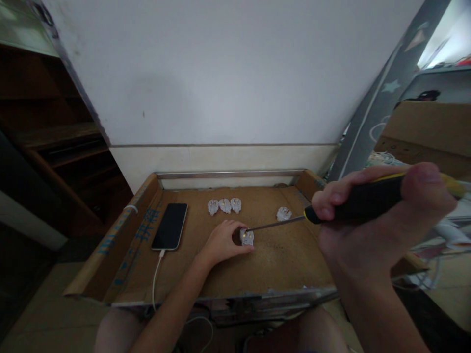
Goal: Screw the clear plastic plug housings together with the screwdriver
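On the cardboard-covered table, my left hand (225, 241) pinches a small clear plastic part (247, 237) with brass-coloured metal bits, thumb in front and fingers behind. My right hand (371, 220) is wrapped round the black and yellow handle of a screwdriver (275, 223). Its long shaft points left, and the tip meets the top of the held part. Three similar parts (224, 205) sit in a row behind my left hand. Another such part (283, 214) lies to the right, just behind the screwdriver's shaft.
A phone (170, 226) with a white cable (156, 279) lies at the left of the table (283, 264). Raised cardboard edges (110, 245) border the sides. Behind stands a white wall (221, 73). A cardboard box (430, 127) and tangled cables are at the right.
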`<move>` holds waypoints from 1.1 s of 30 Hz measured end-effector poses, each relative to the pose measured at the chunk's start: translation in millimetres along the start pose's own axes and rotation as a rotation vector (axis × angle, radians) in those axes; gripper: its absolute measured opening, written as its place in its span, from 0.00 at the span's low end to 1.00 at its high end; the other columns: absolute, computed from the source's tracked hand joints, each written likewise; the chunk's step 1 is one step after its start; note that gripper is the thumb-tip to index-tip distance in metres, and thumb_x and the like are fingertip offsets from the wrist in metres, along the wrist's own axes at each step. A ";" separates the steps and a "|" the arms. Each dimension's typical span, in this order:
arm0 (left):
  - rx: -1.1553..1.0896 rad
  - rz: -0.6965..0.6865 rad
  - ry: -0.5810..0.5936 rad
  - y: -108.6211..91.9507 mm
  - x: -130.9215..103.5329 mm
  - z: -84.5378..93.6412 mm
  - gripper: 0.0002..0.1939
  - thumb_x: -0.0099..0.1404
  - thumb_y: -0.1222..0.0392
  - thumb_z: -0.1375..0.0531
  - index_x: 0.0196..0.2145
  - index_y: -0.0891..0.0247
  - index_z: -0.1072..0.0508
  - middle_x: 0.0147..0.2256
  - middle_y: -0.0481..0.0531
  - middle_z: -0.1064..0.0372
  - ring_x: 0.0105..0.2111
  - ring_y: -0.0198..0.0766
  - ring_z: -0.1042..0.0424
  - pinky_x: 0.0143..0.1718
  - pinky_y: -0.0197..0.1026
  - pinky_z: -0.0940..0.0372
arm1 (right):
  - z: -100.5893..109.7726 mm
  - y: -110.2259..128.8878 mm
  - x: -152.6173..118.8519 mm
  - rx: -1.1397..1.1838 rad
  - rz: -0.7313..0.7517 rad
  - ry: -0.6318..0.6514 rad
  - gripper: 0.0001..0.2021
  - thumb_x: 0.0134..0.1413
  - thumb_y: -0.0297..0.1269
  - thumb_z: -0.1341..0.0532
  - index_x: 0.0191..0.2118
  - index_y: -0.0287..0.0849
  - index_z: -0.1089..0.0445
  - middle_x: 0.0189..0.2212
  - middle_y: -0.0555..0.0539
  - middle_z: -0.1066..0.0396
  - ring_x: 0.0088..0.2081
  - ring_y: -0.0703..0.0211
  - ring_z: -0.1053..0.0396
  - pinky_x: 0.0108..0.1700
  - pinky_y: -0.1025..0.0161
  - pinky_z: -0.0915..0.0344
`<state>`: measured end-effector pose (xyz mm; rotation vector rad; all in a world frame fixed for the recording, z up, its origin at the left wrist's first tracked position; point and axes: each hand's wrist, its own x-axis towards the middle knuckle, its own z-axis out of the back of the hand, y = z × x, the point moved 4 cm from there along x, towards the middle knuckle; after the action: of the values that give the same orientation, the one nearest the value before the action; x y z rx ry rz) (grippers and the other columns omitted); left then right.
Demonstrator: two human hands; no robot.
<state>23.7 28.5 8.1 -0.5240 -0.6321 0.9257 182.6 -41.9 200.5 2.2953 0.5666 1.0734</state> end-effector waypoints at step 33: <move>0.006 0.021 0.026 -2.7 0.1 -2.5 0.26 0.51 0.49 0.34 0.48 0.56 0.32 0.46 0.50 0.30 0.44 0.46 0.33 0.52 0.49 0.43 | -35.6 -19.9 16.2 -0.099 -0.183 0.650 0.16 0.47 0.49 0.37 0.32 0.45 0.42 0.28 0.52 0.28 0.26 0.63 0.29 0.25 0.67 0.34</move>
<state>27.0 26.8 8.2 -0.5368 -0.6015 0.9388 161.2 -7.0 216.4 1.7397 0.9214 1.7104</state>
